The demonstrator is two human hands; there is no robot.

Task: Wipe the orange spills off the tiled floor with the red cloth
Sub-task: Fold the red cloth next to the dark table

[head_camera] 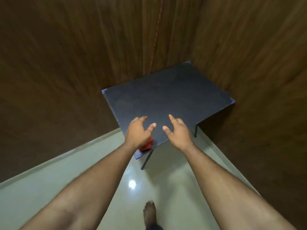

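Observation:
The red cloth (147,145) lies crumpled on the near corner of a dark table (166,97), partly hidden under my left hand (138,131). That hand hovers just above the cloth with loosely curled fingers and holds nothing. My right hand (177,130) hovers over the table's near edge, fingers relaxed, holding nothing. The pale glossy tiled floor (83,171) fills the lower part of the view. No orange spill shows on it.
Brown wooden walls (66,63) close in on the left, back and right. The table stands in the corner on thin dark legs (147,159). A thin red cord (157,35) hangs down the back wall. A bare foot (150,211) stands on the floor below.

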